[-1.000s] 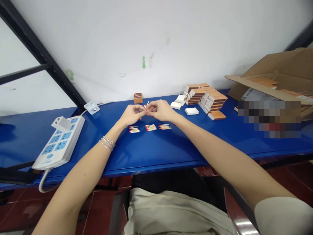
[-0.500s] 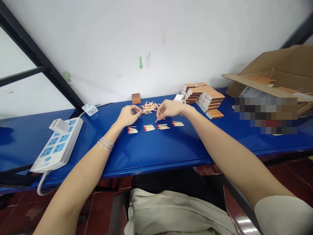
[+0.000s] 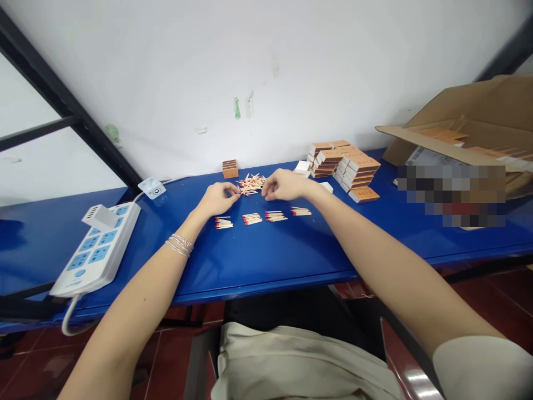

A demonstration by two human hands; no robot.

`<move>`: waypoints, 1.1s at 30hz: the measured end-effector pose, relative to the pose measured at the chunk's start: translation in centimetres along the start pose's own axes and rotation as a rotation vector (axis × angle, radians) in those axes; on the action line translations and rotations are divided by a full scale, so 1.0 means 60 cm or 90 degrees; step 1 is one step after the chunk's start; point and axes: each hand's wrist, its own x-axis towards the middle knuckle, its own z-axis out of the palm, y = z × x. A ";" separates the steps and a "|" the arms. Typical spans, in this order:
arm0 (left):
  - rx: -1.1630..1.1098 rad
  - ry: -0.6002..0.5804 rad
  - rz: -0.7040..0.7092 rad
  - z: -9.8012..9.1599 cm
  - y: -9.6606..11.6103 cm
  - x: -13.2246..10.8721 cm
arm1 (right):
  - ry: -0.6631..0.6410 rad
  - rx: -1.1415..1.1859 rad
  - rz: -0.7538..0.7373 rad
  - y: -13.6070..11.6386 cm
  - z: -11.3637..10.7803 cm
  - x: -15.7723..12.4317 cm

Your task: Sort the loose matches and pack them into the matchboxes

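A loose heap of red-tipped wooden matches (image 3: 251, 184) lies on the blue table (image 3: 266, 261), between my two hands. My left hand (image 3: 219, 199) has its fingertips pinched together at the heap's left edge. At the right edge is my right hand (image 3: 283, 185), its fingers curled down. Whether either hand holds a match is hidden by the fingers. Just below the hands, several small rows of matches (image 3: 252, 219) lie side by side with their red heads pointing left. Behind the heap stands a small stack of matchbox trays (image 3: 230, 169).
Stacks of orange-labelled matchboxes (image 3: 345, 164) and white box pieces (image 3: 302, 168) stand at the back right. An open cardboard box (image 3: 466, 122) sits at the far right. A white and blue power strip (image 3: 97, 250) lies at the left, near the table's front edge.
My right hand has moved up from the rows to the heap's right edge, and the match seen at its fingertips no longer shows. My left hand stays at the heap's left edge.
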 end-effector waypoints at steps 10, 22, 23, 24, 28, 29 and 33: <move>0.019 -0.023 -0.034 -0.008 0.001 -0.002 | 0.116 -0.218 0.017 -0.020 0.063 0.037; 0.018 -0.033 -0.040 -0.011 0.002 -0.004 | -0.193 -0.239 0.244 0.027 -0.074 -0.035; 0.018 -0.032 -0.041 -0.011 0.002 -0.003 | -0.209 -0.239 0.254 0.031 -0.076 -0.035; 0.018 -0.032 -0.042 -0.011 0.001 -0.003 | -0.222 -0.235 0.257 0.034 -0.077 -0.035; 0.021 -0.035 -0.049 -0.012 0.003 -0.003 | -0.259 -0.221 0.253 0.043 -0.076 -0.033; 0.021 -0.037 -0.050 -0.012 0.003 -0.004 | -0.264 -0.220 0.253 0.044 -0.077 -0.033; 0.012 -0.040 -0.054 -0.014 0.005 -0.005 | -0.208 -0.197 0.208 0.040 -0.074 -0.031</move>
